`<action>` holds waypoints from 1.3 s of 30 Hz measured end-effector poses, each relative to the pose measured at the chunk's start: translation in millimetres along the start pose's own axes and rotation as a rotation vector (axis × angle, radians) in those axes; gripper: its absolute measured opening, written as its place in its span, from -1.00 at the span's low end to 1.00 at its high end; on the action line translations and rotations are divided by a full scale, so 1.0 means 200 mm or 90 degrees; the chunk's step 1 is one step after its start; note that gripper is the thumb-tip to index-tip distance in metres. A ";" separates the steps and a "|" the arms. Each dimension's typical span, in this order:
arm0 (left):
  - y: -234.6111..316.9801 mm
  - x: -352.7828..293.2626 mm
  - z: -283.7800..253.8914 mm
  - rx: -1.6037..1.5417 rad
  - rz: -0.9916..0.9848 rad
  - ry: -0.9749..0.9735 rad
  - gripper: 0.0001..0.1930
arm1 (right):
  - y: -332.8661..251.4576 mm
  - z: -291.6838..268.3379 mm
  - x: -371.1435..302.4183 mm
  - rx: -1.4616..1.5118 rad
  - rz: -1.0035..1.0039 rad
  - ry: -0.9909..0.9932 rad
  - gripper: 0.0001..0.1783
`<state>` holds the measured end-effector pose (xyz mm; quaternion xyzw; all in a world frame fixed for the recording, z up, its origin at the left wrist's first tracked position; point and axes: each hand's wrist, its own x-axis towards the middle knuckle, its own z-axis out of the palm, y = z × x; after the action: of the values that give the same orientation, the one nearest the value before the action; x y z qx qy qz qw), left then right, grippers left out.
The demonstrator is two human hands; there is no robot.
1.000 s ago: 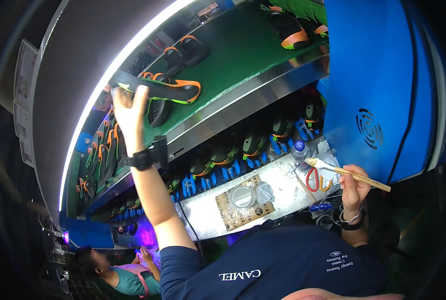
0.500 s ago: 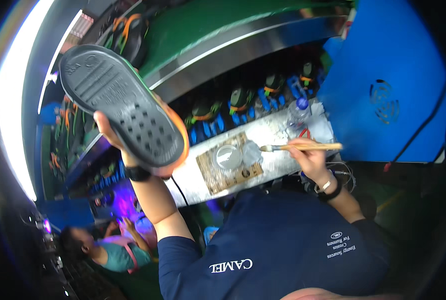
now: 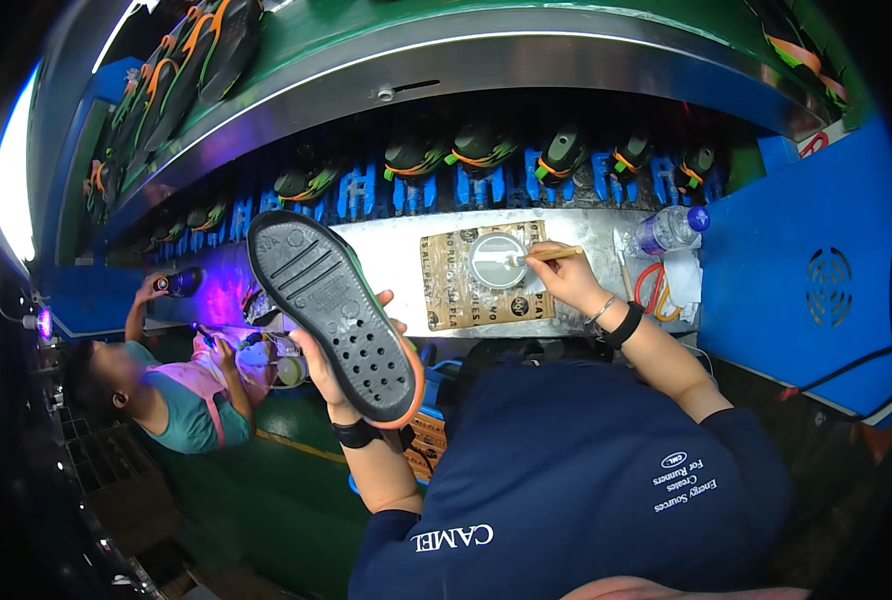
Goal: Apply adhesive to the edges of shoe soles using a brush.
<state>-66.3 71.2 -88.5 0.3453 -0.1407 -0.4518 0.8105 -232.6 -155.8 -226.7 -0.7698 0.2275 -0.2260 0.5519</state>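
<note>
My left hand (image 3: 328, 378) grips a shoe sole (image 3: 316, 285), its thumb along one edge and its fingers on the other. The face turned up is black, with raised bars at one end and a patch of round holes at the other; its rim is orange and green. Over the bench, my right hand (image 3: 570, 278) is closed around a brush (image 3: 558, 253) with a wooden handle. The brush's tip is over or in a round tub (image 3: 474, 265) of pale contents; I cannot tell whether it touches them. Under the tub lies a printed brown cardboard sheet (image 3: 448, 292).
A clear bottle (image 3: 666, 230) with a blue cap lies by red-handled scissors (image 3: 650, 287) at the bench's right. Behind, several dark shoes (image 3: 478, 145) sit on blue holders. A blue cabinet (image 3: 796, 270) stands right. Another person (image 3: 186, 400) works at left.
The brush has gone from the right of the tub to the tub itself. My left hand has lowered the sole, bringing it nearer my body. The head view has turned as well.
</note>
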 end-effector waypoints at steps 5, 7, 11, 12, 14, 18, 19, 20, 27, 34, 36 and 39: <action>0.01 0.05 -0.04 0.206 0.062 0.005 -0.24 | -0.11 -0.04 0.01 0.054 -0.003 0.036 -0.88; 0.02 0.11 -0.03 0.295 0.102 0.073 -0.20 | -0.24 -0.10 0.02 0.075 -0.040 0.070 -0.88; 0.05 0.24 0.10 0.401 0.198 -0.049 -0.48 | -0.48 -0.25 0.03 0.202 -0.070 0.075 -0.85; 0.07 0.27 0.14 0.398 0.199 -0.057 -0.48 | -0.55 -0.29 0.03 0.266 -0.076 0.068 -0.84; 0.11 0.30 0.21 0.714 0.217 -0.146 -0.55 | -0.65 -0.35 0.02 0.270 -0.098 0.066 -0.85; 0.14 0.36 0.32 0.805 0.176 -0.198 -0.49 | -0.71 -0.37 -0.01 0.248 -0.146 0.039 -0.84; 0.13 0.37 0.31 0.842 0.194 -0.195 -0.43 | -0.70 -0.37 -0.01 0.219 -0.139 0.031 -0.85; 0.12 0.38 0.31 0.878 0.213 -0.190 -0.37 | -0.70 -0.37 -0.01 0.191 -0.131 0.021 -0.86; 0.13 0.39 0.38 0.906 0.228 -0.238 -0.23 | -0.72 -0.40 0.02 0.134 -0.187 0.065 -0.86; 0.15 0.38 0.40 1.008 0.363 -0.258 -0.20 | -0.79 -0.42 0.03 -0.041 -0.344 0.051 -0.87; 0.15 0.38 0.39 1.031 0.439 -0.280 -0.19 | -0.78 -0.40 0.01 -0.049 -0.341 0.045 -0.87; 0.15 0.37 0.39 0.998 0.333 -0.255 -0.19 | -0.76 -0.38 -0.01 -0.002 -0.337 0.048 -0.87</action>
<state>-48.2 -13.2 -17.5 0.6768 -0.6292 -0.0744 0.3748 -264.5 -167.6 -59.3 -0.7946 0.0391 -0.3904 0.4634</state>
